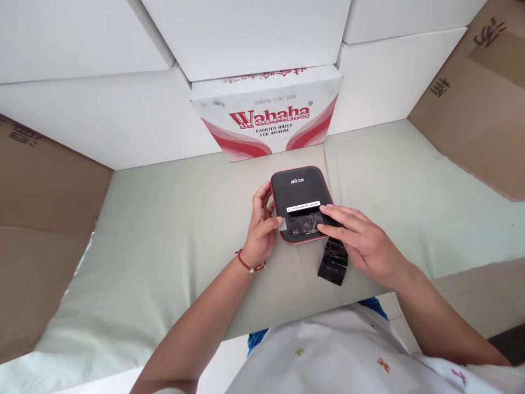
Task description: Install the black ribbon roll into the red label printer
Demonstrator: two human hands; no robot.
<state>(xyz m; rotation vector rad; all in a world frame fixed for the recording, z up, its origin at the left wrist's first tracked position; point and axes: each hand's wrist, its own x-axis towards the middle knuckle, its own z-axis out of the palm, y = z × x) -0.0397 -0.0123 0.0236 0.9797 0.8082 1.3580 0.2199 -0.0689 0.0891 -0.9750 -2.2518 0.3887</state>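
A black device [301, 191] with a red edge and rounded corners lies on the pale green cloth. A white label strip crosses it, above a recessed part with a clear, shiny cover. Around the device's left side is my left hand [262, 227], its thumb on the top near the lower left corner. My right hand [359, 238] rests its outstretched fingertips on the right part of the device, beside the label and the recess. Under that hand, a glossy black strip [333, 268] lies on the cloth, its upper end partly hidden.
Behind the device stands a white and red Wahaha box [274, 120], against stacked white boxes [246, 33]. Brown cardboard boxes stand at the left [41, 230] and the right [476, 98]. The cloth-covered surface [164, 219] ends at my body.
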